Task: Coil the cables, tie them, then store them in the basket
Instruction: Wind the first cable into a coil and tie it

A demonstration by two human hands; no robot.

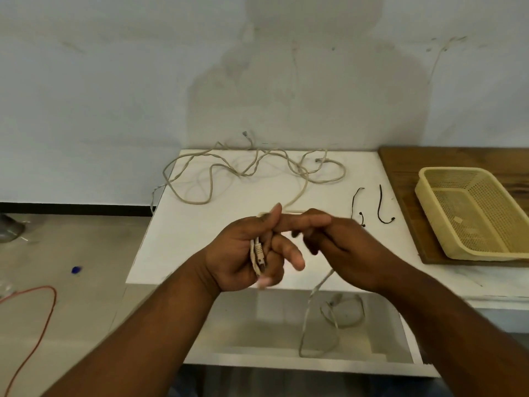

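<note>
Most of the beige cable (pixel 252 167) sprawls loose along the white counter (pixel 200 224)'s far edge, running toward its near edge; it looks light and limp. The left hand (pixel 246 253) is closed on its plug end (pixel 258 250), pointing down; the right hand (pixel 337 242) pinches the strand, the sensible hold.

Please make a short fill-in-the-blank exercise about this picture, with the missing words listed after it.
1. The left hand holds the plug end of the long beige cable, and the right hand is close beside it, above the white table.
2. The pale yellow perforated plastic basket holds ____ cables.
3. The basket sits on a brown ____ board.
4. Two short ____ ties lie between the hands and the basket.

Missing words: no; wooden; black
</note>
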